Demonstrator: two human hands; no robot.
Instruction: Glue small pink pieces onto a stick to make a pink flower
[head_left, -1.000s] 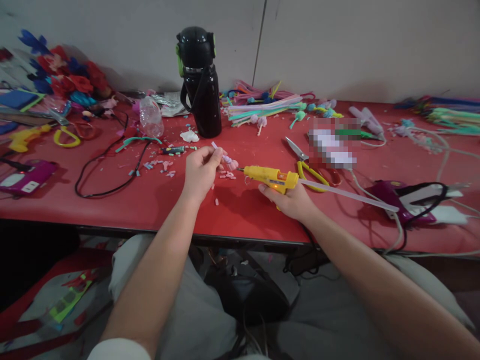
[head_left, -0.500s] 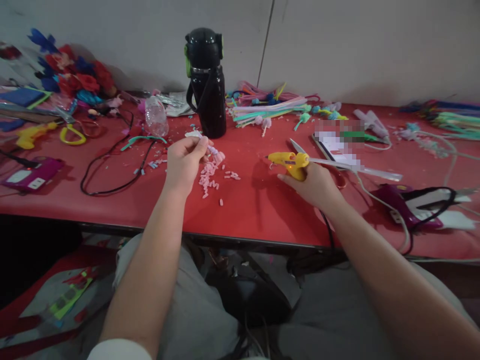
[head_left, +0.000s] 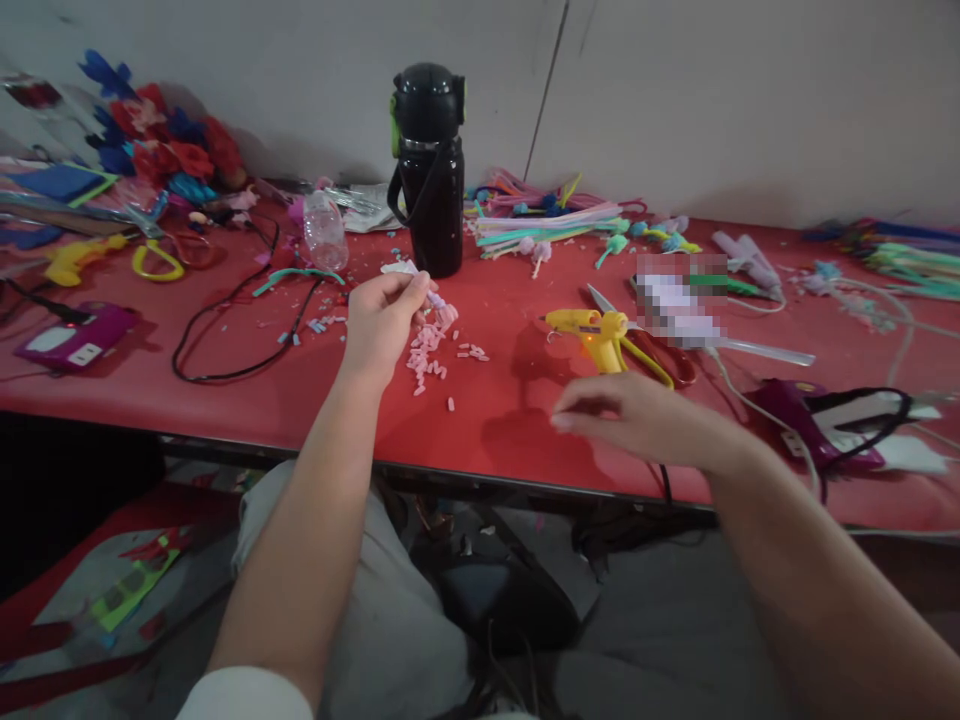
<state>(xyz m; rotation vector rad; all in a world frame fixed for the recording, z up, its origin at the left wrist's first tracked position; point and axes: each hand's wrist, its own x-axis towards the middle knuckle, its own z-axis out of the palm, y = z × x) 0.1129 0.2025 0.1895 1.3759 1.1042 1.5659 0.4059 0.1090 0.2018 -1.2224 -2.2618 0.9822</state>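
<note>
My left hand [head_left: 379, 325] is closed in a pinch on a small lilac piece [head_left: 433, 299], mostly hidden by the fingers. Just below lies a pile of short pink fuzzy bits [head_left: 424, 352], with several strays to its right. A yellow hot glue gun [head_left: 600, 330] rests on the red table [head_left: 480, 430], its nozzle pointing left and a small orange light glowing on it. Nearer to me, my right hand [head_left: 634, 418] hovers over the table with thumb and fingers apart, holding nothing. Scissors [head_left: 646, 357] with yellow and red handles lie right beside the glue gun.
A tall black bottle [head_left: 435, 200] stands behind my left hand. Pipe cleaners [head_left: 551, 225] lie in bundles along the wall. To the left are a second yellow glue gun [head_left: 79, 260], a purple power strip [head_left: 75, 338] and a black cord [head_left: 225, 378]. Another purple power strip [head_left: 817, 425] sits at right.
My right hand has let go of the glue gun and drawn back toward me. The glue gun now rests on the table. My left hand keeps its pinch.
</note>
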